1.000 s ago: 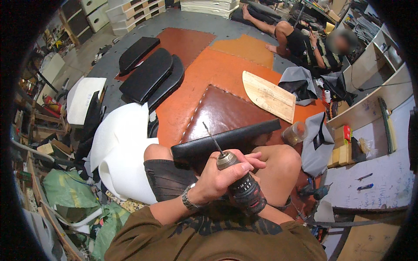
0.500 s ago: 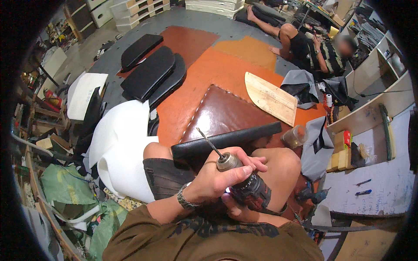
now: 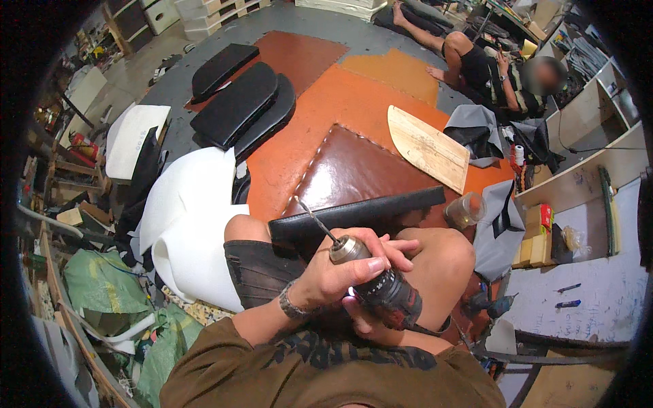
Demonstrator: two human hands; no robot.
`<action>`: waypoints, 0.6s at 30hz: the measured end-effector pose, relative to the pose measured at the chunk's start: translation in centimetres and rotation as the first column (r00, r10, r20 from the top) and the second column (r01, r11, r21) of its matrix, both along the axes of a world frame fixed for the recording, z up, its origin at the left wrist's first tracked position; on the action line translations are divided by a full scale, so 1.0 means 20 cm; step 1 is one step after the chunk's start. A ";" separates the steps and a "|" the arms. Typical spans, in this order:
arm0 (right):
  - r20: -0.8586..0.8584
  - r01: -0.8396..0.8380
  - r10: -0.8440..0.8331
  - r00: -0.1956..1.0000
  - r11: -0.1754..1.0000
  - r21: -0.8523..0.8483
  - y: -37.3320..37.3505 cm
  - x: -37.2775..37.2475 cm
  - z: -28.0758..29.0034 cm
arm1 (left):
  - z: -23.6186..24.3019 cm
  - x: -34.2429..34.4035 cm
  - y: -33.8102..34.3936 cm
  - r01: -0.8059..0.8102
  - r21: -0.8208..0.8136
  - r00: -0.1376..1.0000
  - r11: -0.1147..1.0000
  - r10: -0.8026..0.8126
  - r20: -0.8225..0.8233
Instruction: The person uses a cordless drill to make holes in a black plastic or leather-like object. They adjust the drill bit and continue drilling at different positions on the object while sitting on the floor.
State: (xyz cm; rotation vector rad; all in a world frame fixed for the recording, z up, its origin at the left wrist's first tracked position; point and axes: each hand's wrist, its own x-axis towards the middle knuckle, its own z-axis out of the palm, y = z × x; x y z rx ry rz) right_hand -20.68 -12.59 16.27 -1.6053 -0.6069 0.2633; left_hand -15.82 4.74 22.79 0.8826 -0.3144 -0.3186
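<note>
A cordless drill (image 3: pixel 389 294) with a long drill bit (image 3: pixel 317 219) is in both my hands, above my lap. My left hand (image 3: pixel 335 273), with a watch at the wrist, wraps round the drill's chuck end, thumb across the top. My right hand (image 3: pixel 367 324) closes round the drill lower down, mostly hidden behind the tool and my left hand. Just beyond, a black padded panel (image 3: pixel 360 212) stands on its long edge across my legs. The bit points up and left, its tip apart from the panel.
A brown sheet (image 3: pixel 350 163) and a curved wooden board (image 3: pixel 428 146) lie ahead. Black padded panels (image 3: pixel 238 105) lie far left, white foam (image 3: pixel 187 211) nearer. At right are a clear jar (image 3: pixel 466 209), grey fabric (image 3: pixel 500 234) and another drill (image 3: pixel 490 304). A person (image 3: pixel 500 75) reclines far right.
The drill has shifted slightly left, and its bit tip with it. Both hands keep their hold. The whole view has moved a little.
</note>
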 end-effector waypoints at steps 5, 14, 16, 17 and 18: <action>-0.082 0.092 -0.080 0.993 0.983 0.158 0.06 -0.01 0.03 | 0.02 -0.02 -0.01 -0.088 0.051 0.995 0.995 0.090 -0.040; -0.275 0.100 -0.020 0.961 0.954 0.283 0.02 0.00 0.05 | 0.01 -0.01 0.01 -0.017 -0.018 0.997 1.000 0.016 -0.071; -0.294 -0.029 0.069 0.953 0.990 0.137 0.00 0.02 0.05 | 0.03 -0.02 0.02 -0.025 0.037 0.999 0.999 0.026 -0.038; -0.296 -0.053 0.077 0.952 0.995 0.087 -0.01 0.03 0.05 | 0.04 -0.02 0.03 -0.030 0.067 0.999 0.997 0.031 -0.017; -0.297 -0.079 0.087 0.951 0.996 0.038 -0.03 0.04 0.04 | 0.05 -0.02 0.03 -0.034 0.095 0.999 0.995 0.034 0.002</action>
